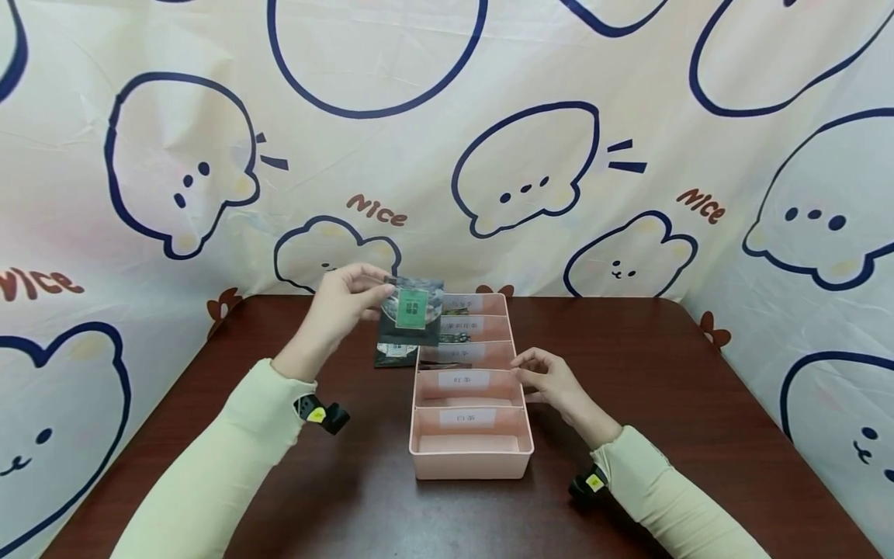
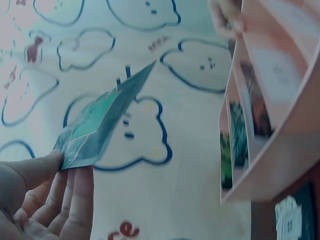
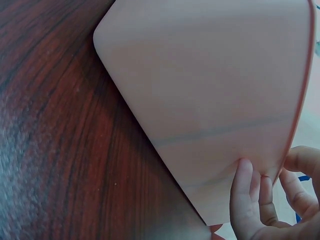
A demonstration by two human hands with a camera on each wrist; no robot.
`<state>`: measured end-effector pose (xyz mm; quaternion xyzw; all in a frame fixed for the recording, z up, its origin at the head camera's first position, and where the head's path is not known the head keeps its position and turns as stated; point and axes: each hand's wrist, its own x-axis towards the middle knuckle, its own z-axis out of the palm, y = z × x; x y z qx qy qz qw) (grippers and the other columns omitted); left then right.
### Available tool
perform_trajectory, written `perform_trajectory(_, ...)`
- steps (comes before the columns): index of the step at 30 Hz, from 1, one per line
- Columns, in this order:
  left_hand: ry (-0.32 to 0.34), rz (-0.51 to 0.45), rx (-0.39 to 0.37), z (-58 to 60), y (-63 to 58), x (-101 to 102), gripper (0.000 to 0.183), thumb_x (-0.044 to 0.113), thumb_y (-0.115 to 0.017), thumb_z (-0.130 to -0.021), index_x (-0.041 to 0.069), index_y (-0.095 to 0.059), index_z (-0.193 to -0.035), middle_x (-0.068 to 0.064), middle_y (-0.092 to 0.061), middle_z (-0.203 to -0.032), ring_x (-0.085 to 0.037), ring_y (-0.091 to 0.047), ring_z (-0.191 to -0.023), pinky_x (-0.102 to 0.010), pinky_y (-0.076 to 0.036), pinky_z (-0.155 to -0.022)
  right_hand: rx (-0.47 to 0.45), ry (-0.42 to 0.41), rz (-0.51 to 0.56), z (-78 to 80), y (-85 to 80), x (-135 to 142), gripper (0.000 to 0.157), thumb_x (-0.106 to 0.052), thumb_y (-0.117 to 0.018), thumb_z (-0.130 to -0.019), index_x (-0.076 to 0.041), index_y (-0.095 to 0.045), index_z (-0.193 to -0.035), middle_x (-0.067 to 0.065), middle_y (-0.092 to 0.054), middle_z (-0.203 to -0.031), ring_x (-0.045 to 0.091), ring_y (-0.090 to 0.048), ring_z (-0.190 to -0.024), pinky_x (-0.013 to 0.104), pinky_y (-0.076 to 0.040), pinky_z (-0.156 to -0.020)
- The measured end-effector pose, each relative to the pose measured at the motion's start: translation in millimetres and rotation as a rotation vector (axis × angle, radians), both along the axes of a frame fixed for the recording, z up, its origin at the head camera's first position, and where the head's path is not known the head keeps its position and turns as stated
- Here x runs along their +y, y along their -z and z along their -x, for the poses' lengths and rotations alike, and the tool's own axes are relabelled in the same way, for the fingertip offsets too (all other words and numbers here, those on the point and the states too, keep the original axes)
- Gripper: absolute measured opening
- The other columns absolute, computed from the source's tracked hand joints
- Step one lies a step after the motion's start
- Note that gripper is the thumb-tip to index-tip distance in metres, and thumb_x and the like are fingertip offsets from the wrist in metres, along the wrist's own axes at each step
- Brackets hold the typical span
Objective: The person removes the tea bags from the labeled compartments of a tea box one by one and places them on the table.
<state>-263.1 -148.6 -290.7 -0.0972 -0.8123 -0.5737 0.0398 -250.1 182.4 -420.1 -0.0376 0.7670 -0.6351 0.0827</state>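
Note:
My left hand (image 1: 347, 299) pinches a dark tea packet (image 1: 412, 310) with a green label by its upper corner, raised at the left side of the box. In the left wrist view the packet (image 2: 107, 117) is seen nearly edge-on between thumb and fingers. A pink divided box (image 1: 471, 464) with paper labels stands on the table. Its three far compartments hold packets (image 2: 257, 100); the two near ones show bare floors. My right hand (image 1: 555, 384) grips the box's right rim, fingertips against the outer wall (image 3: 210, 90).
Another dark packet (image 1: 395, 357) lies on the table just left of the box, partly hidden behind the raised one. The brown table (image 1: 628, 349) ends at a cartoon-printed cloth (image 1: 433, 171) hanging behind it.

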Motion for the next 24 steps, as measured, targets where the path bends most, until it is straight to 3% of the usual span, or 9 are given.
perform_trajectory(5, -0.051, -0.016, -0.003, 16.0, 2.5, -19.6, 0.033, 0.024, -0.067, -0.093, 0.006, -0.060, -0.120, -0.014, -0.067, -0.115, -0.013, -0.065, -0.086, -0.026, -0.058, -0.072, 0.000, 0.000, -0.009, -0.7, 1.6, 0.5, 0.023, -0.008, -0.062, -0.092, 0.003, -0.059, -0.111, 0.005, -0.056, -0.090, 0.015, -0.066, -0.080, 0.039, -0.059, -0.070)
perform_trajectory(12, -0.112, -0.066, -0.045, 32.8, 12.4, -44.5, 0.034, 0.023, -0.068, -0.092, 0.012, -0.060, -0.123, 0.006, -0.069, -0.095, -0.010, -0.064, -0.078, -0.031, -0.058, -0.073, 0.003, -0.004, 0.000, -1.4, 1.5, 0.1, 0.025, -0.008, -0.063, -0.091, 0.004, -0.059, -0.112, 0.005, -0.056, -0.090, 0.014, -0.066, -0.081, 0.040, -0.059, -0.070)
perform_trajectory(15, -0.135, -0.080, -0.058, 38.6, 18.7, -52.5, 0.030, 0.022, -0.067, -0.092, 0.016, -0.061, -0.120, 0.008, -0.068, -0.092, -0.010, -0.063, -0.077, -0.028, -0.058, -0.069, -0.001, -0.005, 0.008, -1.1, 1.4, -0.3, 0.023, -0.007, -0.063, -0.091, 0.004, -0.059, -0.111, 0.005, -0.056, -0.091, 0.015, -0.066, -0.081, 0.040, -0.059, -0.070)
perform_trajectory(24, -0.226, -0.076, -0.145, 52.3, 38.9, -68.8, 0.038, 0.020, -0.065, -0.093, 0.010, -0.056, -0.129, -0.002, -0.061, -0.110, -0.010, -0.061, -0.078, -0.021, -0.056, -0.069, 0.009, 0.003, -0.028, -1.0, 0.6, -0.6, 0.022, -0.010, -0.063, -0.092, 0.001, -0.060, -0.110, 0.006, -0.057, -0.092, 0.017, -0.066, -0.079, 0.037, -0.059, -0.068)
